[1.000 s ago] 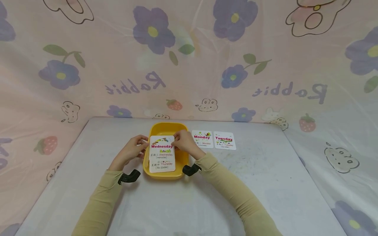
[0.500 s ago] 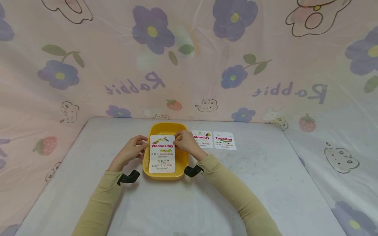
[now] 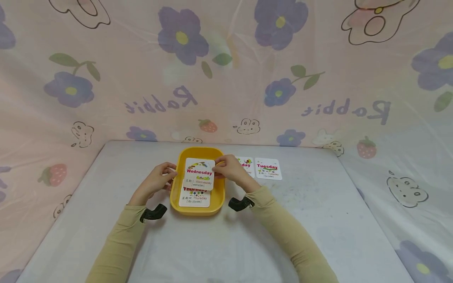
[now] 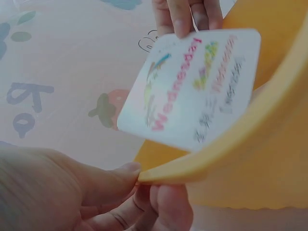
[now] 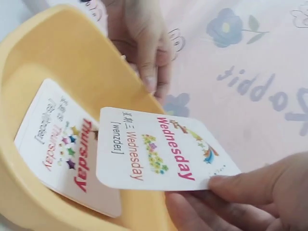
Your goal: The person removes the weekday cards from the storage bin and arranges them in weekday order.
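My right hand (image 3: 230, 169) pinches the right edge of a white Wednesday card (image 3: 199, 177), thumb on top and fingers beneath. That card is over the yellow tray (image 3: 198, 212), raised above a Thursday card (image 5: 62, 144) that lies inside it. In the right wrist view the Thursday card looks like the top of a small stack. My left hand (image 3: 155, 181) grips the tray's left rim, with the thumb (image 4: 115, 180) on the inner side and curled fingers outside, as the left wrist view shows.
To the right of the tray, a Monday card (image 3: 247, 162) and a Tuesday card (image 3: 268, 169) lie side by side on the white table (image 3: 318, 220). The Monday card is partly hidden behind my right hand. A patterned curtain (image 3: 226, 78) stands along the table's back edge.
The Wednesday card has lifted and shifted right and slightly back with my right hand, uncovering more of the Thursday card. My left hand stays at the tray's rim.
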The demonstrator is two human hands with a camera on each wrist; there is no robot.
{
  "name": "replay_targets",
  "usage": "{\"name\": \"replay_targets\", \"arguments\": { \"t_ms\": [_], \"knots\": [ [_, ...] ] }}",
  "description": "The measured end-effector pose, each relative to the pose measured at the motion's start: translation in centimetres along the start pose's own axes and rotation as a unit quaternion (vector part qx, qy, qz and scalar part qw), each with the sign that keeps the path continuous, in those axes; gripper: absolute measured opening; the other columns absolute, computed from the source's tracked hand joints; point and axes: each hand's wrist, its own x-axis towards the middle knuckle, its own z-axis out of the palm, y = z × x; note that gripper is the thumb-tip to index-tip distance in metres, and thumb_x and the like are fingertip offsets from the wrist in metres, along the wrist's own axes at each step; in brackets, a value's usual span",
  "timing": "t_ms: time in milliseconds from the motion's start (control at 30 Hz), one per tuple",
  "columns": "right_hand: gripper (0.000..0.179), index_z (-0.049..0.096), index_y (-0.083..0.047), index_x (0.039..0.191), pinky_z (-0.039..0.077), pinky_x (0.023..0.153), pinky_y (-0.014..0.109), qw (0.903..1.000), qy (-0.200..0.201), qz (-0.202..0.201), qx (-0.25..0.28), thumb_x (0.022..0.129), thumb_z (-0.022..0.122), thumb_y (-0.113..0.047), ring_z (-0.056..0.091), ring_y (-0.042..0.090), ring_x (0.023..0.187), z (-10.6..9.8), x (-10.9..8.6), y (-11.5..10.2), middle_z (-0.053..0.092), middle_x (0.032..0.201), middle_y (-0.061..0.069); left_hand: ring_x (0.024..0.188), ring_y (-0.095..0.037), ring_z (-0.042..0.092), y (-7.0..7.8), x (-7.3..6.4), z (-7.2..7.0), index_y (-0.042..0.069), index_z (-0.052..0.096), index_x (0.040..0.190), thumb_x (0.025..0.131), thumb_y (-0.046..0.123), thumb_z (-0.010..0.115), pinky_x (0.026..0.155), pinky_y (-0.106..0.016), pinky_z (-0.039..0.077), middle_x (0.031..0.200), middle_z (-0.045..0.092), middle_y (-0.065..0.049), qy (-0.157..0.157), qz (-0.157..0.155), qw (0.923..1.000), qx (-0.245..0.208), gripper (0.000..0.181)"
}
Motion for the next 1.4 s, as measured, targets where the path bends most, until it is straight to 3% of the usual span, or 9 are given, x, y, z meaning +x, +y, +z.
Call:
{"name": "replay_targets", "arguments": {
  "t_ms": [300, 667, 833, 1133, 1400],
  "knots": [
    [0.030, 0.056, 0.005, 0.119, 0.055, 0.076, 0.041, 0.9988, -0.008, 0.012, 0.048, 0.091, 0.063, -0.002, 0.069, 0.026, 0.078, -2.8, -1.6, -0.2, 0.069, 0.100, 0.019, 0.074, -0.023, 0.060, 0.0, 0.1, 0.0, -0.003, 0.043, 0.129, 0.100, 0.012, 0.050, 0.061, -0.033, 0.056, 0.100, 0.056, -0.019, 0.003, -0.004, 1.0000, 0.005, 0.033],
    [0.027, 0.057, 0.006, 0.115, 0.053, 0.080, 0.045, 0.9966, 0.024, 0.009, 0.078, 0.090, 0.064, -0.002, 0.069, 0.025, 0.076, -6.6, -2.8, 1.7, 0.068, 0.097, 0.020, 0.075, -0.023, 0.060, 0.1, 0.1, -0.1, -0.003, 0.043, 0.130, 0.100, 0.013, 0.051, 0.063, -0.034, 0.055, 0.101, 0.056, -0.018, 0.005, -0.011, 0.9998, 0.013, 0.035],
    [0.032, 0.053, 0.008, 0.121, 0.055, 0.076, 0.041, 0.9964, 0.040, 0.005, 0.075, 0.092, 0.061, -0.002, 0.069, 0.023, 0.076, -8.8, -3.5, 2.6, 0.067, 0.100, 0.022, 0.075, -0.022, 0.059, 0.2, 0.1, 0.1, -0.003, 0.043, 0.129, 0.100, 0.012, 0.050, 0.062, -0.033, 0.055, 0.101, 0.056, -0.018, 0.005, -0.012, 0.9998, 0.014, 0.034],
    [0.037, 0.046, 0.010, 0.128, 0.051, 0.085, 0.048, 0.9970, 0.070, 0.019, 0.025, 0.095, 0.056, -0.005, 0.067, 0.021, 0.083, -12.7, -4.8, 4.8, 0.065, 0.106, 0.023, 0.075, -0.022, 0.060, 0.2, 0.1, 0.2, -0.003, 0.043, 0.130, 0.100, 0.014, 0.051, 0.064, -0.035, 0.056, 0.103, 0.057, -0.018, 0.008, -0.013, 0.9997, 0.017, 0.035],
    [0.038, 0.045, 0.011, 0.130, 0.055, 0.076, 0.034, 0.9949, 0.100, 0.015, 0.002, 0.095, 0.053, -0.001, 0.061, 0.018, 0.085, -15.9, -5.8, 7.2, 0.063, 0.104, 0.018, 0.075, -0.022, 0.060, 0.1, 0.0, 0.2, -0.003, 0.042, 0.130, 0.100, 0.013, 0.050, 0.064, -0.036, 0.056, 0.102, 0.056, -0.018, 0.005, -0.009, 0.9999, 0.013, 0.035]
  ]
}}
